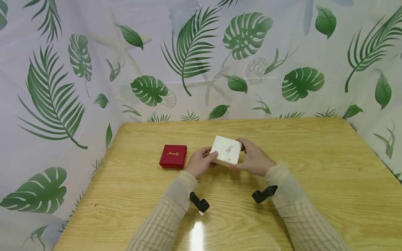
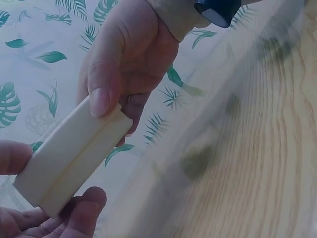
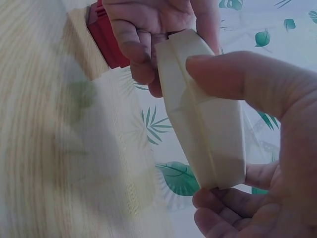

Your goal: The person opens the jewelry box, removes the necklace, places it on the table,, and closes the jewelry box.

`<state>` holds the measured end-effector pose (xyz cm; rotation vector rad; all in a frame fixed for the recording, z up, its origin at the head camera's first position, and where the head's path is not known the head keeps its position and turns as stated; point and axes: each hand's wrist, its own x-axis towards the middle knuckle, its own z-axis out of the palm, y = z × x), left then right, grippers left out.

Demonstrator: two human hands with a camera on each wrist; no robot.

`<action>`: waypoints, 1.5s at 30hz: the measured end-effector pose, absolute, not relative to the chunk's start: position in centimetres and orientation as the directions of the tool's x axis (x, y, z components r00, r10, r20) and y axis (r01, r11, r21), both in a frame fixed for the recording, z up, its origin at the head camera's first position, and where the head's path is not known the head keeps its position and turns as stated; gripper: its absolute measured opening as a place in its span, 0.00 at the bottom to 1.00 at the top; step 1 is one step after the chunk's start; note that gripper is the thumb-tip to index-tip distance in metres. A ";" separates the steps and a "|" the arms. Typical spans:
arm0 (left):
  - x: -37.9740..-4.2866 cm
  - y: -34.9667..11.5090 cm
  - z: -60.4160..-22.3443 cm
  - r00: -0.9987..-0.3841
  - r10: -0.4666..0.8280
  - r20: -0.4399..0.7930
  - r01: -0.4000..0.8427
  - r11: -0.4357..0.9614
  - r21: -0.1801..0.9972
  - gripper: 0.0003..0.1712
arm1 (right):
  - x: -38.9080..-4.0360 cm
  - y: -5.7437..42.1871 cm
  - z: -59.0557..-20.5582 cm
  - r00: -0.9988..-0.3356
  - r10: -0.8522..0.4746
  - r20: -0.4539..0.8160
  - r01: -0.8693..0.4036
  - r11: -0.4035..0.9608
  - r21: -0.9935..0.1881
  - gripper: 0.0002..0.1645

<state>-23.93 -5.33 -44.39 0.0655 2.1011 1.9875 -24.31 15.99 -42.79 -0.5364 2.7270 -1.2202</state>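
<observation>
A white square box [image 1: 222,145] with a pink flower printed on its lid is held above the table between both hands. My left hand [image 1: 199,163] grips its left corner, thumb on top and fingers beneath. The right hand [image 1: 255,160] holds the opposite side, its thumb along the near edge and fingers at the far corner. In the left wrist view the side of the white box [image 2: 74,156] shows a thin seam between lid and base. The right wrist view shows that seam too, with the right thumb [image 3: 218,74] pressing beside it. What the box contains is hidden.
A red box [image 1: 173,155] with gold lettering lies on the wooden table [image 1: 132,198], just left of the left hand. A leaf-printed cloth [image 1: 201,52] hangs behind the table and along its sides. Each wrist wears a small black camera.
</observation>
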 end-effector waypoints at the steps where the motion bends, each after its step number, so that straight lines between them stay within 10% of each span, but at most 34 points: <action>1: -23.9 -5.3 -44.4 -0.969 0.197 -0.147 -0.138 0.060 0.989 0.28 | -24.3 16.0 -42.8 -0.931 -0.363 0.049 -0.278 0.613 -0.740 0.55; 14: -23.2 -4.7 -43.7 -0.975 0.145 -0.167 -0.168 0.012 0.986 0.28 | -23.8 15.1 -42.8 -0.934 -0.352 0.066 -0.316 0.724 -0.614 0.65; 45: -23.3 -5.3 -43.4 -0.946 0.279 -0.164 -0.250 -0.308 0.918 0.27 | -23.6 15.1 -41.9 -0.909 -0.381 0.170 -0.378 0.582 -0.720 0.65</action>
